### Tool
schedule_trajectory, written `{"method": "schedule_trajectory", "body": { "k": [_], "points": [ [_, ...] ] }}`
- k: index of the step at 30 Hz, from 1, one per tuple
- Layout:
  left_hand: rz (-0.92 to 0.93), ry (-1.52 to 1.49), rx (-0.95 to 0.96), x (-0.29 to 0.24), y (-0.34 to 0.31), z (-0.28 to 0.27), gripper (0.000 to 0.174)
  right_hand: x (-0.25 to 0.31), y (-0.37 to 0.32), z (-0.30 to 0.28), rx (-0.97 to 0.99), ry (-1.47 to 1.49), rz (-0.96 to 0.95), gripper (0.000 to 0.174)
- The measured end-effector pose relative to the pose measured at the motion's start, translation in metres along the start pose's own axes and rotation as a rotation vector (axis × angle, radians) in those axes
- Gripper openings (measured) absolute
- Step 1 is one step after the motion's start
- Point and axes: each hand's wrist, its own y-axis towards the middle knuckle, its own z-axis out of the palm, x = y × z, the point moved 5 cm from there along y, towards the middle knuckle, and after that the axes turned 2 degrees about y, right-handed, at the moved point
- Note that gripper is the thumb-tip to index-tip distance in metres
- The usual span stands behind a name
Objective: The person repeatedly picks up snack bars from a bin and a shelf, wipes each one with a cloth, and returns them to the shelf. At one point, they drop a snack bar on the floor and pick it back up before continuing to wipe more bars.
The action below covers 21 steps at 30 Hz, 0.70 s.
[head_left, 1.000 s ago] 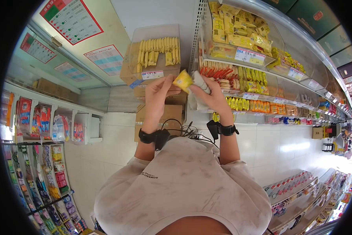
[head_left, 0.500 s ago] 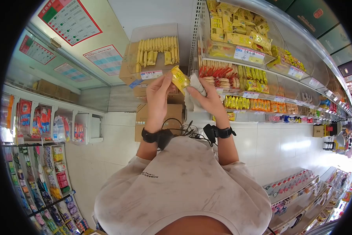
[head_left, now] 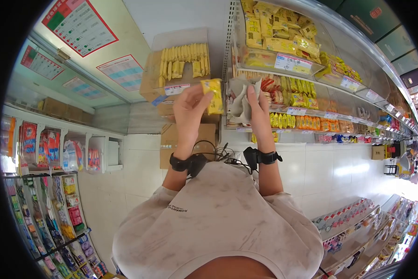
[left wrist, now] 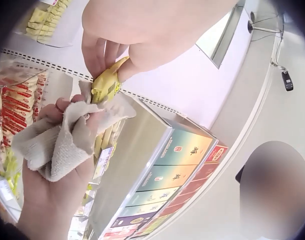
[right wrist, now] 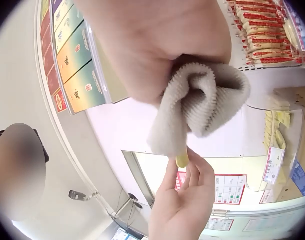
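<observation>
Left hand (head_left: 190,109) pinches a small snack packet (head_left: 213,95) between thumb and fingertips, upper centre of the head view. The packet is a flat yellow glossy wrapper with dark print on the face, long axis roughly vertical in frame. The print is too small to read.

Right hand (head_left: 255,111) is clenched around a bunched grey-beige cloth (head_left: 239,100), just right of the packet. In the left wrist view the cloth's edge touches the packet's side. In the right wrist view the cloth covers most of it and only the yellow lower tip shows, held by the left fingertips.

Both hands are raised in front of the store shelving (head_left: 311,114). Directly above the packet, upper centre, is a clear bin (head_left: 183,60) with a row of similar yellow packets standing on edge and a price tag (head_left: 178,88) on its front. Stacked cardboard boxes (head_left: 190,137) sit behind the left forearm. Right of the hands are rows of red, yellow and orange snack packs. Each wrist carries a black strapped camera (head_left: 190,162), with cables running between them.
</observation>
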Motion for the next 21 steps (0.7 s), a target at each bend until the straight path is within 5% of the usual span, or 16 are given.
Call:
{"method": "schedule_trajectory", "body": {
  "k": [3,8,13,21],
  "points": [
    [0.119,0.236,0.121,0.003,-0.01,0.017,0.032,0.001,-0.002,0.011,0.057,-0.163,-0.016,0.038],
    [0.303,0.46,0.148,-0.001,-0.018,0.037,0.036,-0.004,0.0,0.008,-0.045,0.019,-0.082,0.029],
    [0.086,0.226,0.183,0.015,-0.033,0.049,0.038,0.015,-0.009,-0.003,-0.286,0.235,-0.081,0.028],
    [0.348,0.543,0.392,-0.028,-0.023,0.057,0.038,0.075,-0.03,-0.033,-0.111,-0.367,-0.498,0.029]
  ]
}}
